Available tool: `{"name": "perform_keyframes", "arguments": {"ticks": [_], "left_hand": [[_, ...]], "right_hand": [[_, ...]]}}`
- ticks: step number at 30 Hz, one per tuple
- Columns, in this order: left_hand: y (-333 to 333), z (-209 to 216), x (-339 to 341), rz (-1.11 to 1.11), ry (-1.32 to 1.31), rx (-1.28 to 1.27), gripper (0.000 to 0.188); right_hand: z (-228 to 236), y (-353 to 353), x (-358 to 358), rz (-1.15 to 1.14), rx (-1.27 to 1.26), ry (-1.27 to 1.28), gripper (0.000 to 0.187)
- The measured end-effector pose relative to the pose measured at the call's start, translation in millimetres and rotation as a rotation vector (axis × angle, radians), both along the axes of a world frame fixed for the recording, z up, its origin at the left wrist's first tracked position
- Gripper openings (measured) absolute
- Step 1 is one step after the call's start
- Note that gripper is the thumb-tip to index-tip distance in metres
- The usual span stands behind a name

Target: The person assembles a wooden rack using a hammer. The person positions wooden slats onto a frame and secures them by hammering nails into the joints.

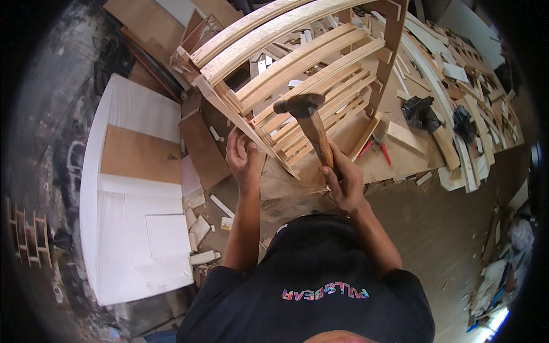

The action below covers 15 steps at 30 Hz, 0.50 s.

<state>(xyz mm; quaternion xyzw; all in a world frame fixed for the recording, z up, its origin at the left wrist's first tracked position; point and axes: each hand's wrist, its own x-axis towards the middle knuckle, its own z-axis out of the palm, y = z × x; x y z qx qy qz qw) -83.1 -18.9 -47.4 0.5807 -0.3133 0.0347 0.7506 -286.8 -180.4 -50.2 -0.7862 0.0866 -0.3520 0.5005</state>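
Observation:
My right hand is wrapped round the wooden handle of a hammer, whose dark metal head is raised in front of the slats. A slatted wooden frame with curved pale slats between two side boards stands tilted on the wooden work surface. My left hand is closed at the lower edge of the frame's near left side board. Some of its fingers go behind the board and are partly hidden. Right of the frame lie pliers with red handles.
A block of wood and a black plastic bag lie on the right of the work surface. Long strips and offcuts pile up at the far right. A large white panel stands on the left, with wood scraps beside it.

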Motion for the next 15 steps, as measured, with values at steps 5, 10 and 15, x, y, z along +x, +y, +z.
{"name": "perform_keyframes", "arguments": {"ticks": [5,10,15], "left_hand": [[-27,25,-27,0.202,-0.157,0.064,0.053],[-50,16,-32,0.438,-0.05,0.032,0.041],[-72,14,-36,0.649,-0.079,-0.03,0.035]], "right_hand": [[75,-35,4,0.174,-0.139,0.098,0.065],[106,-75,24,0.356,-0.388,0.114,0.07],[116,-93,36,0.404,-0.426,0.099,0.067]]}}
